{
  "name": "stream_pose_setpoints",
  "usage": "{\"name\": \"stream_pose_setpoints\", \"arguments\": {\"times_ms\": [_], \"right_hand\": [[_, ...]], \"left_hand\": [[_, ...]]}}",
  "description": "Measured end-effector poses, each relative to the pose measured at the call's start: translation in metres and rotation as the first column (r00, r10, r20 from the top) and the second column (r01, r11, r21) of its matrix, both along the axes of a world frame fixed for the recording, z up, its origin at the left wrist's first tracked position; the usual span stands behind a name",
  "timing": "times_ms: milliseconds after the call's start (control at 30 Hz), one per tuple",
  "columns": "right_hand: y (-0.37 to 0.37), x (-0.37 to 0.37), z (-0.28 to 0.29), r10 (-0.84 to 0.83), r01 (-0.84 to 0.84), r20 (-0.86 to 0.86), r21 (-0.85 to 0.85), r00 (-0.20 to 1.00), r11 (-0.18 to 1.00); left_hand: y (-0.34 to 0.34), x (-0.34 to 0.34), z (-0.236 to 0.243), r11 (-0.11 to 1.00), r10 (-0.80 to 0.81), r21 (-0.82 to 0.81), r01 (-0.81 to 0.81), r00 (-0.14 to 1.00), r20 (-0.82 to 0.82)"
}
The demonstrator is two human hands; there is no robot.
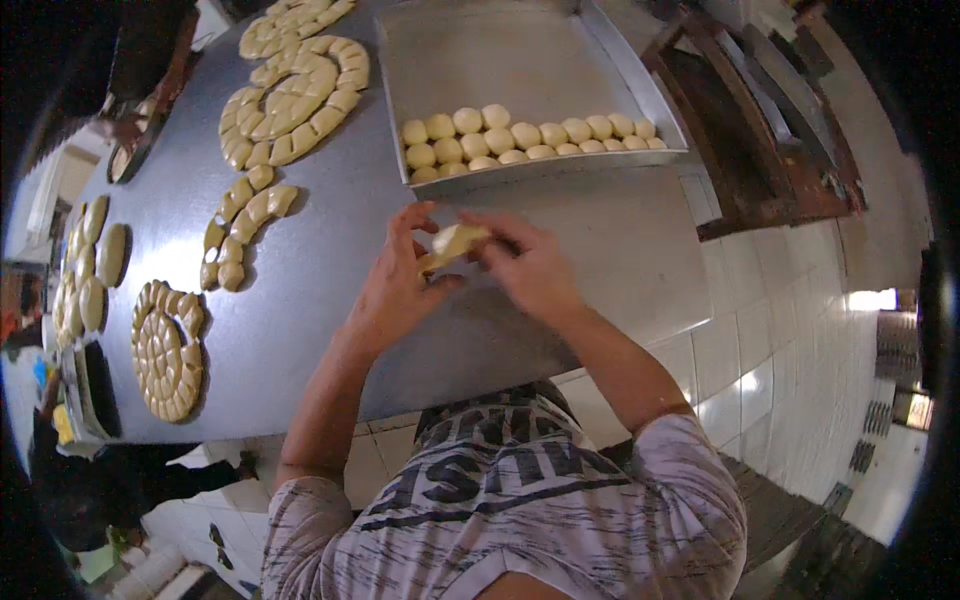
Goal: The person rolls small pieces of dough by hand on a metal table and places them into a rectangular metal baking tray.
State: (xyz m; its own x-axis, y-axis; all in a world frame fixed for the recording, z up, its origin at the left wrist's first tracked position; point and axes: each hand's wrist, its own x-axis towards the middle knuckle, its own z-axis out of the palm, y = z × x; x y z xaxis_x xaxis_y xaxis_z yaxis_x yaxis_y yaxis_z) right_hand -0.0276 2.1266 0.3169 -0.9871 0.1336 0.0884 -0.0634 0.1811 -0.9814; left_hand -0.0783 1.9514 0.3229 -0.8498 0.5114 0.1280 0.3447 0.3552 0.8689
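Observation:
Both my hands meet over the grey metal table (330,300) and hold one pale piece of dough (455,241) between them. My left hand (395,285) cups it from below and the left, fingers curled around it. My right hand (525,265) pinches it from the right with thumb and fingers. Just beyond them sits a metal baking tray (500,50) with several round dough balls (525,135) lined in two rows along its near edge.
Cut dough pieces lie in a ring (295,95), a short curved row (245,225) and a spiral disc (168,350) at the left. More dough (90,270) lies at the far left edge. A dark wooden rack (770,130) stands to the right, over a white tiled floor (790,380).

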Motion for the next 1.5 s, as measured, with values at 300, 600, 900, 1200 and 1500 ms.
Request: {"name": "stream_pose_setpoints", "arguments": {"times_ms": [300,600,900,1200,1500], "right_hand": [[0.152,0.111,-0.057,-0.375,0.183,-0.112,0.97,0.92,0.159],[0.177,0.076,-0.07,-0.17,0.213,-0.143,0.822,0.975,0.528],[0.186,0.049,-0.072,-0.074,0.252,-0.272,0.71,0.959,0.658],[0.205,0.036,-0.075,-0.076,0.243,-0.248,0.763,0.966,0.599],[0.21,0.065,-0.054,-0.206,0.343,-0.283,0.859,0.937,0.381]], "left_hand": [[-0.043,0.011,-0.041,0.932,-0.234,-0.351,0.09,0.89,-0.392],[-0.033,0.013,-0.02,0.814,0.255,0.323,-0.484,0.796,0.55],[0.005,0.033,-0.047,0.811,0.381,0.159,-0.563,0.714,0.587],[0.025,0.04,-0.041,0.892,0.327,0.212,-0.399,0.894,0.305],[-0.013,0.042,-0.043,0.855,0.516,-0.114,-0.506,0.851,0.093]]}}
